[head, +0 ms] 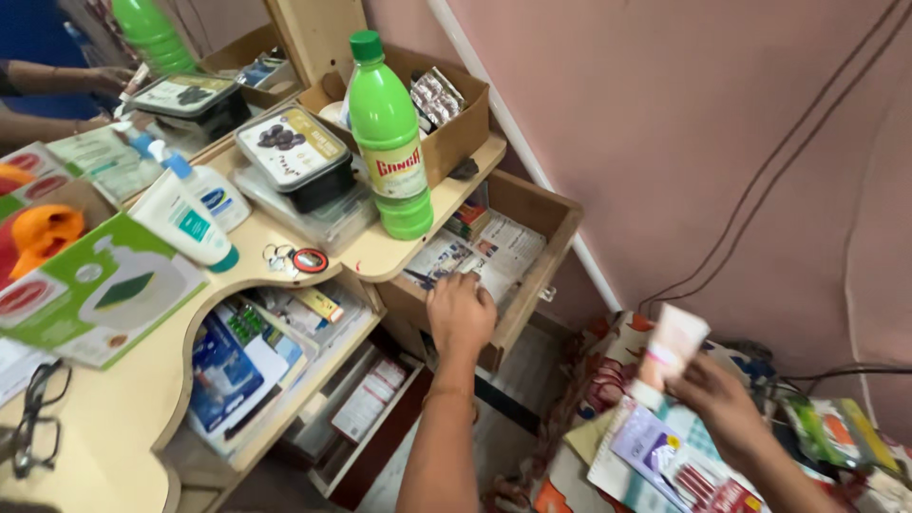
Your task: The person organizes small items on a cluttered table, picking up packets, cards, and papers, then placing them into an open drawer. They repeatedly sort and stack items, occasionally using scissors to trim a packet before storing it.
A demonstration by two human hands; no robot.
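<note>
Reaching: left hand extending into the open wooden drawer, fingers curled down over the papers lining it, back of the hand hiding whether anything is being pinched, so grip impossible to tell.
Holding: right hand lifted over the cluttered bedding, fingers wrapped around the lower end of a pale tube with a pink band, blurring as if mid-motion.
Standing above: tall green bottle sitting upright near the edge of the shelf, directly over the drawer and just beside the reaching forearm.
Risking a knock: lifting the left arm carelessly, probably clipping the shelf edge or the bottle base, likely tipping the bottle into the drawer.
Risking a jam: pushing the drawer in with fingers inside, probably catching knuckles against the shelf front.
Risking a snag: dragging loose papers upward with whatever is being gripped, likely spilling them to the floor.
Risking a drop: gripping the tube only by one end, tilted, possibly letting it slide onto the notebook and packets below.
Crowding nearby: black lidded tray, cardboard box, white pump bottle, key ring near the shelf lip, all sitting close enough for a bumped bottle to be striking them.
</note>
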